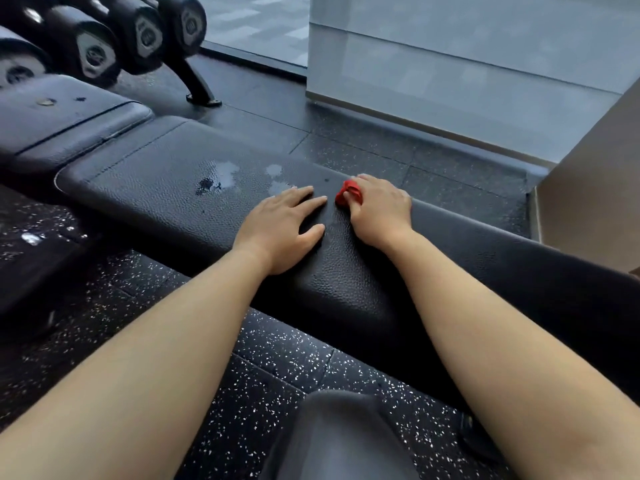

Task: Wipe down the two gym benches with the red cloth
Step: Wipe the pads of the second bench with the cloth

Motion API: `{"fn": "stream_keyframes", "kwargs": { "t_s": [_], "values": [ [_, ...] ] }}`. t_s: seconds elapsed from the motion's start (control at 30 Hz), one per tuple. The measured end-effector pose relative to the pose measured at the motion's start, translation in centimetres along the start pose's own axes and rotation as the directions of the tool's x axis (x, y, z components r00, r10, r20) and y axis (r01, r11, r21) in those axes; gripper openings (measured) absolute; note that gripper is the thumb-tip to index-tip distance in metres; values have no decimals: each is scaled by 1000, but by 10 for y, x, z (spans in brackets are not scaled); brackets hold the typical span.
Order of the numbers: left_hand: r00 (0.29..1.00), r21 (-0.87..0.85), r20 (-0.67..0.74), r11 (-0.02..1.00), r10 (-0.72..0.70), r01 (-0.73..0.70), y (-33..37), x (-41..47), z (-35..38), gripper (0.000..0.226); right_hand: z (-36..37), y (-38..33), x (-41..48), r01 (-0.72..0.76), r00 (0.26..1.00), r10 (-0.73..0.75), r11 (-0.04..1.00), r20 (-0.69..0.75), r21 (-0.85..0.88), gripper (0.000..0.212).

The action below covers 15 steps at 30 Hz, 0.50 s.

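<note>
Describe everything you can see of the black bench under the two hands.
The bench is a long black pad with pebbled, leather-like skin, a stitched seam and rounded corners, above the speckled floor. Wet patches and a dark spot show near its middle. The left hand lies flat on it; the right hand grips a bunched red cloth against its far edge. A second bench sits by its left end.

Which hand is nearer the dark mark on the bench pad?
Left. The left hand lies flat on the bench pad, right of the dark mark; the right hand, gripping the red cloth, is farther right beyond it.
</note>
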<state>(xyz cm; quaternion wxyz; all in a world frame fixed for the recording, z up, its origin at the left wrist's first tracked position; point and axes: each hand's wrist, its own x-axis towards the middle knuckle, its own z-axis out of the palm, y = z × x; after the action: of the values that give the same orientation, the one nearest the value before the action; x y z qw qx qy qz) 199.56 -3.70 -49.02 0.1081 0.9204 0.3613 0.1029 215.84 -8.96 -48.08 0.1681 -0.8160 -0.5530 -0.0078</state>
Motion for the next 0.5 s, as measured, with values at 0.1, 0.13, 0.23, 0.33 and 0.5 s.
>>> {"fn": "stream_keyframes", "kwargs": {
  "t_s": [0.1,0.13,0.23,0.33,0.5],
  "values": [
    [1000,6,3,1000,4,-4,-1,-1,0,54,-1,0,-7,8,1000,-7,1000,29,-3,37],
    [1000,18,11,1000,1,-1,-1,-1,1,54,-3,1,-15,18,999,-18,1000,30,1,39],
    [998,88,52,996,-30,25,0,-2,2,55,-8,1,-50,37,999,-37,999,24,28,42],
    [995,105,78,993,-61,52,0,-2,1,55,-10,1,-72,63,998,-63,997,-5,32,43],
    [996,87,65,995,-57,51,0,1,0,55,-4,3,-53,55,998,-54,998,-16,41,42]
  ]
}}
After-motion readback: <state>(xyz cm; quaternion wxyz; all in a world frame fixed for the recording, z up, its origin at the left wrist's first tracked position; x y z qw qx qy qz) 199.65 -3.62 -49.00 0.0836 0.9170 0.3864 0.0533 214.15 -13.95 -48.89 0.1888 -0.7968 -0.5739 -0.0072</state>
